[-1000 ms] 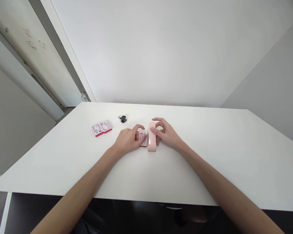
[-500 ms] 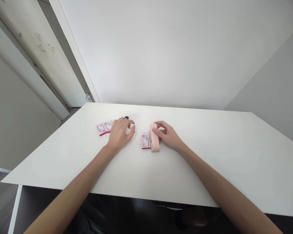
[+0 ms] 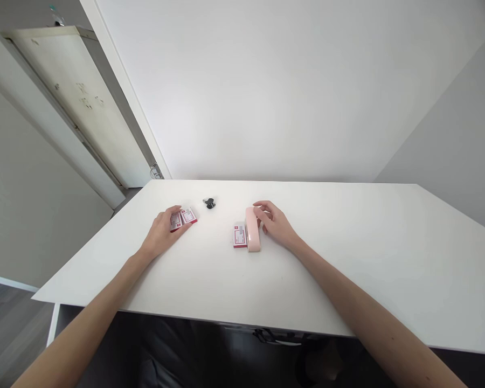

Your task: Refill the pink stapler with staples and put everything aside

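A pink stapler lies on the white table near the middle. My right hand rests against its right side, fingers curled loosely on its far end. A small red-and-white box lies against the stapler's left side. Further left, two more red-and-white boxes lie side by side. My left hand is on them, fingers curled over the left box and touching it.
A small black object lies beyond the boxes, towards the table's far edge. A door and its frame stand at the left behind the table. White walls close the far side and right.
My left hand left the box beside the stapler and moved left across the table onto the two boxes. My right hand stayed on the stapler.
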`<state>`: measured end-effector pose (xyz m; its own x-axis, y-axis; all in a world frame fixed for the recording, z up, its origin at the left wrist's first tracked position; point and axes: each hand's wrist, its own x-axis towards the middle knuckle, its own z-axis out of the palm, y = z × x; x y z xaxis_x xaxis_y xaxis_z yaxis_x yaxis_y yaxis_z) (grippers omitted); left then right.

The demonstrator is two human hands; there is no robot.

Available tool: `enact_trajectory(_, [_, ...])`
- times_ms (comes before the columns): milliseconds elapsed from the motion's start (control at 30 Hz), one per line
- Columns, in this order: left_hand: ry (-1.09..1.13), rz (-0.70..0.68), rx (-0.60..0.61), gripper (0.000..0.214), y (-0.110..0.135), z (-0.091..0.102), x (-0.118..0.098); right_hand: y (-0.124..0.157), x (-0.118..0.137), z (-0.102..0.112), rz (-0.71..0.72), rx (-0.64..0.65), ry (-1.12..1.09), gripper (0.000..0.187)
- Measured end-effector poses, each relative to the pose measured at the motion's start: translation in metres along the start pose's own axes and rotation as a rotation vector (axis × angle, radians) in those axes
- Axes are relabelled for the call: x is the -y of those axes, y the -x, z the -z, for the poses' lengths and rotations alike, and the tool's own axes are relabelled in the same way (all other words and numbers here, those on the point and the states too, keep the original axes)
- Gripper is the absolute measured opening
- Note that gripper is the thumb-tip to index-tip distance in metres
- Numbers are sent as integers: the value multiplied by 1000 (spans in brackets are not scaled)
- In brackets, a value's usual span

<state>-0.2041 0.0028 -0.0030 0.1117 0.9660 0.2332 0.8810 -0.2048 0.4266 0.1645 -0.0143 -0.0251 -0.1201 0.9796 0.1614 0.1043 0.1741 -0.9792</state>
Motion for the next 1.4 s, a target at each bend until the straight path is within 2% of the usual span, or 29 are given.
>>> enact_trajectory(167, [146,-156,96,65,24,-10,-42,-5,-5,0,-31,-52,-71,45])
enact_trajectory(267, [224,-185,136,64,35,-15,-71,-6,-7,0,-48,-44,-58,43])
enact_trajectory(433, [228,-256,205,71,31,-21,-105,-7,-9,0,-49,-31,-41,40])
enact_trajectory(633, [170,-278,277,87,20,-25,-118,-7,-4,-1,-57,-4,11,39])
enact_trajectory(867, [329,-367,87,90,19,-33,-124,-8,-5,0,-32,17,33,39])
enact_trajectory(1100, [276,-427,80,98,13,-48,-142,-8,-6,0,-37,26,23,41])
enact_trajectory(1167, [269,-410,34,84,12,-49,-139,-8,-4,1,-40,31,20,41])
enact_trajectory(1233, [293,-314,8,59,13,-48,-133,-7,-2,1,-42,35,22,42])
enact_trajectory(1300, [327,-159,50,49,13,-47,-129,-6,-1,1,-46,37,25,43])
enact_trajectory(1400, [387,0,178,50,11,-47,-129,-5,2,1,-43,56,25,46])
